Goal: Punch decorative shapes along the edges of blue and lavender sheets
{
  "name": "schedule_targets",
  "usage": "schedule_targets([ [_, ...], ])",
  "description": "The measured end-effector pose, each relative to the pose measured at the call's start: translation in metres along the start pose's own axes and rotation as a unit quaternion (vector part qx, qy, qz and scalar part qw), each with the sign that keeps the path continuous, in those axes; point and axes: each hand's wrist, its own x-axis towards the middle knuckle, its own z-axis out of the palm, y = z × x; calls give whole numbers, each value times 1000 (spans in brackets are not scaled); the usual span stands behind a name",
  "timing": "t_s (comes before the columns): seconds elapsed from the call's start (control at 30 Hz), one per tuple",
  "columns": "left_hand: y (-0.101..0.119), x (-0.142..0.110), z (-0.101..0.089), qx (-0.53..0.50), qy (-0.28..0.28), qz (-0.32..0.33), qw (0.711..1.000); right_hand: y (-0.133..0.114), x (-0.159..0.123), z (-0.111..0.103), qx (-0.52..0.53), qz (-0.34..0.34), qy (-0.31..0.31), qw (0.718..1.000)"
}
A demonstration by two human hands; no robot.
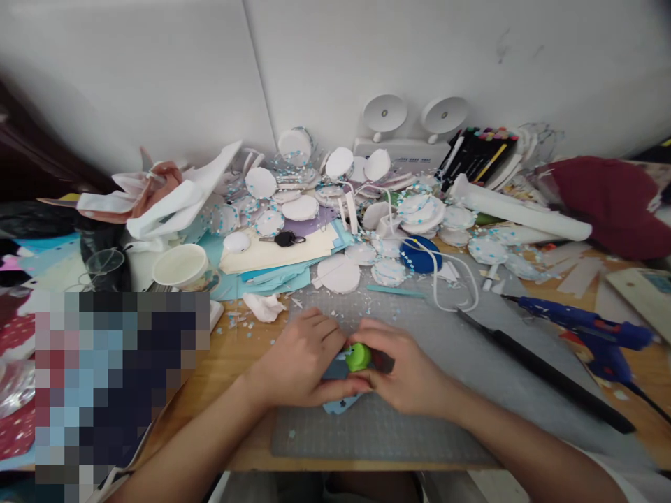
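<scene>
Head view: the small green tool sits between both hands above the grey mat; the right hand grips it; the left hand pinches blue paper; steady, flat paper should help.

a plain pale wall rises behind the wooden table, a thin vertical seam running down its left half and faint scuffs at the upper right. soft light falls across it. something dark brown stands at the far left.
</scene>
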Motion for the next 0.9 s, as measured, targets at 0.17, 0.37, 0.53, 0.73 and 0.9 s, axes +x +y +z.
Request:
schedule_targets([
  [0.17, 0, 2, -2, -20, -4, -24, 1000, 4, 2, 1, -27, -42, 27, 998],
  [0.37, 3, 4, -4, -57, 17, -112, 992, 8, 4, 0, -160, -143, 68, 974],
  [0.53, 6, 4, -1, -92, 44, -112, 989, 7, 3, -2, -248, -194, 86, 945],
  [0.73, 9, 1, 0, -130, 137, -53, 981, 3, 0, -8, -234, -225, 169, 931],
  [0.9, 9, 2, -4, -130, 160, -32, 978, 2, -3, -11, -251, -261, 192, 912],
])
